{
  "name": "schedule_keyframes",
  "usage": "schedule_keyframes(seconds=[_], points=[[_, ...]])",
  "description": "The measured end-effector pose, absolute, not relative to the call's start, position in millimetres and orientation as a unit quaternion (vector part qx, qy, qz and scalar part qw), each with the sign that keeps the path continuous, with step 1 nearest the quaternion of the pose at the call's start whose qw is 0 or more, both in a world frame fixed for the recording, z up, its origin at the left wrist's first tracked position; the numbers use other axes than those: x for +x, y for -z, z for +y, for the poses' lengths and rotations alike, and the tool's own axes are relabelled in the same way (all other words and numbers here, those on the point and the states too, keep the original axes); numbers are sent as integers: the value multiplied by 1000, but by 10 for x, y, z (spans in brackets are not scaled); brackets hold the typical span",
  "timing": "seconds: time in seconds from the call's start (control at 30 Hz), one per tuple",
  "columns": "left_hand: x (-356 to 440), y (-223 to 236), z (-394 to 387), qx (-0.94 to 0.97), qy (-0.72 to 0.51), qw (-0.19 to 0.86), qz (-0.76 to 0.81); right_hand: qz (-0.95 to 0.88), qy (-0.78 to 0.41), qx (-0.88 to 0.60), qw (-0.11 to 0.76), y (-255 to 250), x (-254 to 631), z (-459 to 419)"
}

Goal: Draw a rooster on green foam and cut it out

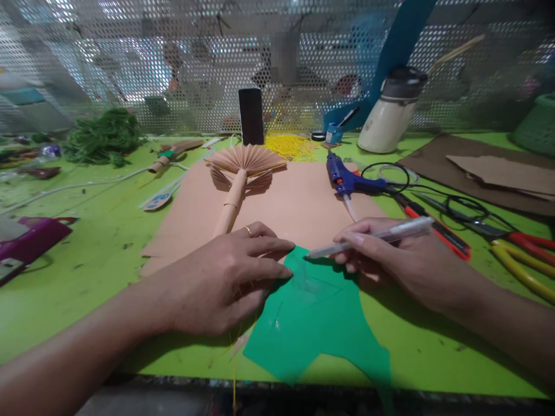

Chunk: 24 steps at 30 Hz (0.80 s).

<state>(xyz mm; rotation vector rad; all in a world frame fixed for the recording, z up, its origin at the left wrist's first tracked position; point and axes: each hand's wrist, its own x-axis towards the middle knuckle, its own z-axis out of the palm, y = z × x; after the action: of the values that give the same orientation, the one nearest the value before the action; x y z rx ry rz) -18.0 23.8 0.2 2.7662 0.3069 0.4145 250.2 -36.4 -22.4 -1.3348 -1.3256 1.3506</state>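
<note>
A cut piece of green paper (pixel 312 323) lies at the table's front edge, with faint pen lines and a few smudges on it. Fingertips of my left hand (pixel 229 271) rest on its upper left edge, the fingers stretched out flat. My right hand (pixel 381 254) grips a pen (pixel 390 232), whose dark tip meets the paper near its top corner. Beyond my left hand, a pleated brown paper fan shape (pixel 245 159) with a rolled paper stem (pixel 234 202) lies on sheets of brown paper (pixel 295 196). The stem's lower end is hidden behind my left hand.
A blue glue gun (pixel 347 176), a red and black cutter (pixel 437 231) and scissors (pixel 515 248) lie to the right. A phone (pixel 251 115), yellow strands (pixel 290 146) and a white jug (pixel 390 110) stand along the back. Green strands (pixel 102 136) and a purple device (pixel 32 245) are left.
</note>
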Motion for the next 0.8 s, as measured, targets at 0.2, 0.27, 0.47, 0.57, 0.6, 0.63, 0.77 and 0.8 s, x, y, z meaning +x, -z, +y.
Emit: schedule_keyframes(seconds=[0.2, 0.27, 0.47, 0.57, 0.6, 0.63, 0.77, 0.8], points=[[-184, 4, 237, 970, -141, 164, 110, -536, -529, -528, 392, 243, 2514, -367], [-184, 5, 238, 969, -144, 165, 110, -524, -530, -533, 400, 249, 2517, -373], [-182, -2, 238, 971, -138, 165, 109, -536, -526, -529, 395, 256, 2512, -375], [-179, -3, 236, 970, -142, 163, 110, -532, -526, -531, 397, 253, 2512, -365], [-179, -2, 235, 970, -143, 164, 110, -538, -528, -527, 393, 251, 2512, -362], [-179, -2, 235, 970, -144, 165, 109, -543, -530, -523, 388, 249, 2511, -360], [-180, -2, 232, 969, -143, 166, 112, -538, -528, -527, 392, 236, 2493, -355], [-180, -1, 232, 969, -141, 166, 114, -539, -524, -530, 392, 231, 2487, -355]])
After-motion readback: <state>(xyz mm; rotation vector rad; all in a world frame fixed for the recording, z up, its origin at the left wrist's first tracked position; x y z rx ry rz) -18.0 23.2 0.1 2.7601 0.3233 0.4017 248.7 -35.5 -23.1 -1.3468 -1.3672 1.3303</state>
